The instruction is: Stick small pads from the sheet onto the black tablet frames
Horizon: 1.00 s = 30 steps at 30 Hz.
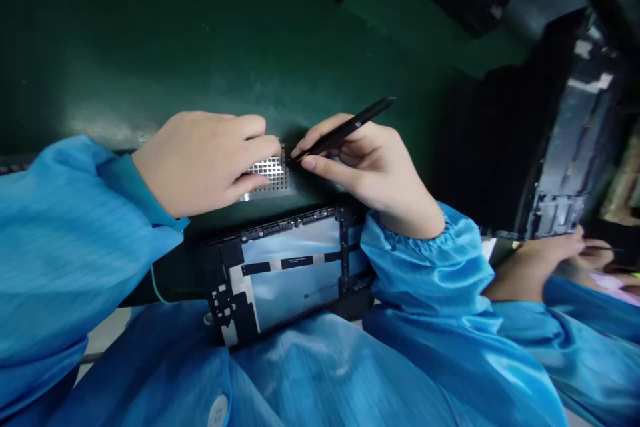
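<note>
Two hands | left hand [200, 160] holds grid tray [273, 170] | right hand [370, 170] grips slanted tweezers [345, 128], tip toward tray

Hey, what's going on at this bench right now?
A person in a blue smock holds a small metal tray with the left hand on a green mat. The right hand grips black tweezers, tip at the tray's edge. A display panel lies just below, nearer the person. At the far right, a co-worker's hand is in view.
</note>
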Available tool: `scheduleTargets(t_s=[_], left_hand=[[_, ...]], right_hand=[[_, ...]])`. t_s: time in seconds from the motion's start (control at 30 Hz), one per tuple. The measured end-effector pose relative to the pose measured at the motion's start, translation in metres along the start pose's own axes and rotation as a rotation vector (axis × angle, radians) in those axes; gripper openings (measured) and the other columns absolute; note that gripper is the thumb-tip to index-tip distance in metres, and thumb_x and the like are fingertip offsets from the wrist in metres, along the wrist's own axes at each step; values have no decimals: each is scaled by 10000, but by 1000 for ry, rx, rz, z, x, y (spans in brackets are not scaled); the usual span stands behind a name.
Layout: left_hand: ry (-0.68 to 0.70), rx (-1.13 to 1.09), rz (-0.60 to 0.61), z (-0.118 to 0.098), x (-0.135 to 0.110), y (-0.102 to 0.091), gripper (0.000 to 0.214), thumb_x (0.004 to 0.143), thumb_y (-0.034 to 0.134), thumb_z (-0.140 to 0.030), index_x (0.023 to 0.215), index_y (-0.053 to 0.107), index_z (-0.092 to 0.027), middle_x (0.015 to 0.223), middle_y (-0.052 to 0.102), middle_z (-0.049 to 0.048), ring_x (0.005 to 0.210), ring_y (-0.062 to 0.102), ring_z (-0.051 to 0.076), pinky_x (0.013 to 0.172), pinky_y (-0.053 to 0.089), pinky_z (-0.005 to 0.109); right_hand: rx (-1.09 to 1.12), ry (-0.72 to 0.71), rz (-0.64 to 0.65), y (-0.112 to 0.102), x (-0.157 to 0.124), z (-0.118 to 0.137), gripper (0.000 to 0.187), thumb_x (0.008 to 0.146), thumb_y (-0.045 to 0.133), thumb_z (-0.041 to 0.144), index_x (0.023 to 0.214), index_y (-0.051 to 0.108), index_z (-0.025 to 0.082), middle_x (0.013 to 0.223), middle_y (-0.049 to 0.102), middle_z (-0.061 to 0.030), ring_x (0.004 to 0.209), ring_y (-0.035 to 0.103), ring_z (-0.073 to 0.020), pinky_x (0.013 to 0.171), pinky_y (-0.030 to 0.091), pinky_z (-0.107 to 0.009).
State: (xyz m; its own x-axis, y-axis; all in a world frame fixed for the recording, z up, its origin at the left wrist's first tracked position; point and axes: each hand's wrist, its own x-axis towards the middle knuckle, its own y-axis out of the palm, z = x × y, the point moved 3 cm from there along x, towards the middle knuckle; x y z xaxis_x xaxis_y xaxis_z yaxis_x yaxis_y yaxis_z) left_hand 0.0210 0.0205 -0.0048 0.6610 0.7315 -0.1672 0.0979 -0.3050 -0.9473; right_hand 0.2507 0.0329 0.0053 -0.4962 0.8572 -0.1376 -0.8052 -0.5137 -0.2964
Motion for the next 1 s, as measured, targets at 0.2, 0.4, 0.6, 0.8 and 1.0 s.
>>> scheduleTargets(t_s=[0.2, 0.4, 0.6, 0.8, 1.0], left_hand=[[-1, 69, -7, -1, 0, 0, 303, 1082, 595, -456, 1280, 734, -274, 1112, 722, 79, 894, 699, 252, 599, 376, 367], [-34, -4, -28, -4, 1, -1, 298, 1060, 609, -419, 1270, 738, -250, 1164, 722, 77, 941, 727, 250, 675, 471, 344], [-10, -39, -31, -6, -1, 0, 340, 1054, 531, -420, 1260, 727, -233, 1186, 726, 104, 1002, 737, 281, 749, 521, 374], [-14, -56, -2, -7, -1, -1, 353, 1059, 529, -424, 1281, 724, -230, 1208, 731, 103, 1050, 743, 299, 794, 536, 394], [-26, -53, 18, -8, -1, -3, 379, 1080, 514, -440, 1333, 724, -251, 1248, 738, 106, 1043, 739, 304, 761, 499, 400]], right_hand=[[-12, -10, 0, 1, 1, 0, 180, 953, 899, 384, 1055, 834, 251, 1081, 821, -38, 1017, 788, -232, 990, 666, -397], [59, 47, -72, 0, -14, 16, 131, 922, 931, 300, 1000, 839, 250, 1031, 840, -21, 989, 809, -217, 961, 693, -370], [275, 193, -486, 80, -93, 37, 207, 949, 870, 158, 1084, 811, 303, 1061, 869, -7, 976, 861, -210, 898, 755, -380], [69, 21, -657, 135, -103, 29, 279, 974, 784, 112, 1154, 770, 324, 1095, 855, -35, 1025, 845, -233, 805, 746, -408], [21, -11, -539, 124, -104, 35, 348, 964, 786, 55, 1217, 785, 292, 1159, 846, -45, 1095, 823, -220, 994, 697, -423]])
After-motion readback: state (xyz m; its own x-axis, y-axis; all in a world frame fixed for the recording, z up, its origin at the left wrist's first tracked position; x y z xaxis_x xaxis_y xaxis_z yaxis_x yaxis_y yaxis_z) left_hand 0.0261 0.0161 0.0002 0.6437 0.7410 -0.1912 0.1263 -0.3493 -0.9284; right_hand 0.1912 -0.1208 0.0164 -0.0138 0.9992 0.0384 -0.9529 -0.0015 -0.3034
